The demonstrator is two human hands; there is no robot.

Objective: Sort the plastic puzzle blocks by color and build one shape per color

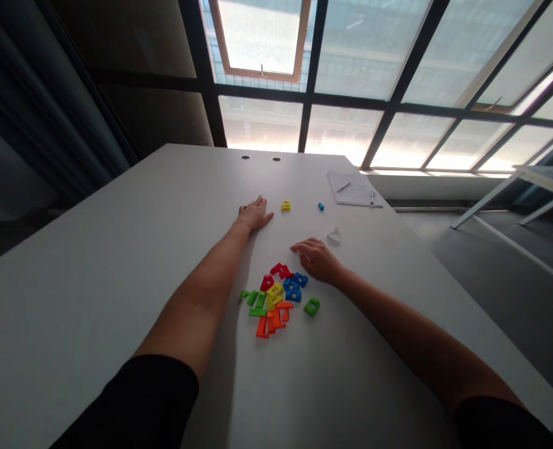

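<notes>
My left hand (255, 214) lies flat and palm down on the white table (93, 249), holding nothing. Just right of its fingertips sits a yellow plastic piece (285, 206). My right hand (316, 260) rests on the table with its fingers pointing left, holding nothing. Its fingertips are just above a heap of red, blue, green, yellow and orange plastic letter-like pieces (274, 302), without touching them that I can see. A small blue piece (321, 206) lies farther away, and a translucent plastic piece (334, 236) lies beyond my right hand.
Papers (354, 189) with pens on them lie at the table's far right corner. Several small holes (245, 157) sit near the far edge. Past the right edge are a floor (505, 280) and a white table (538, 178). Large windows (398, 62) stand ahead.
</notes>
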